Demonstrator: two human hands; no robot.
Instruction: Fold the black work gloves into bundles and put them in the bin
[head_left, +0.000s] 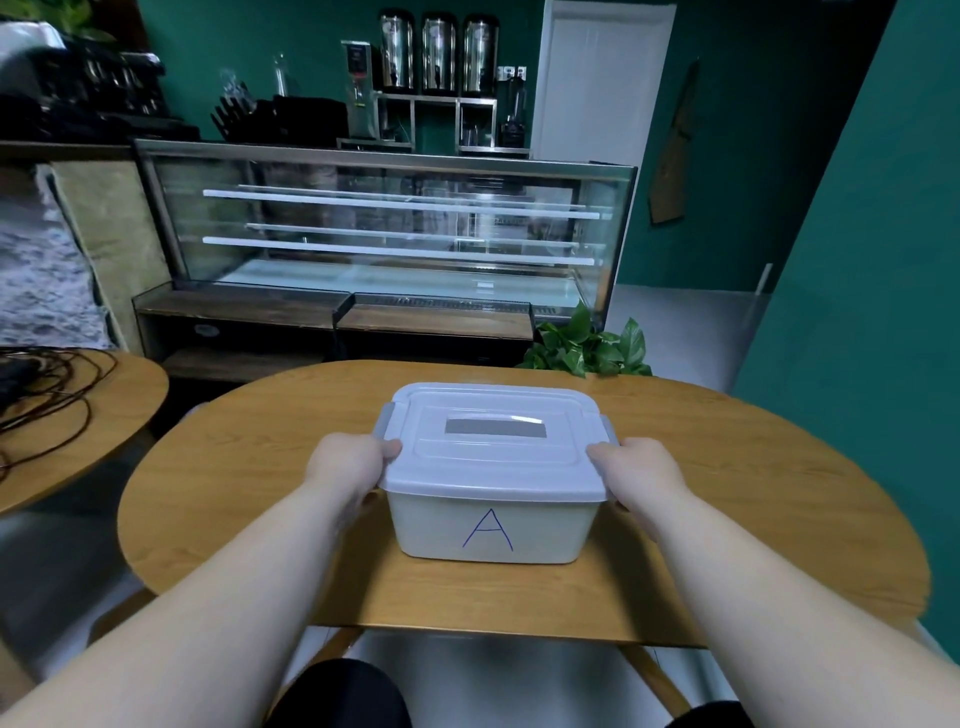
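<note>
Bin (488, 525): white plastic, blue "A" on its near wall. It sits on the wooden table (727, 467) towards the near edge, long axis running left to right across the person. Lid (493, 452) is on, with a grey latch (383, 422) at each short end; whether they are clipped, cannot tell. Left hand (348, 465) grips the left short end and right hand (647, 470) the right. Thumbs (392, 448) hook over the lid's rim; the fingers wrap down the end walls, mostly hidden. The bin lies squarely between the hands, neither one nearer. No black work gloves in view, none on the table, and the bin's walls are too cloudy to show what is inside. Judgement: folding not begun. The lid must come off first, and each latch sits just beyond its thumb, so a short reach forward would do it.
</note>
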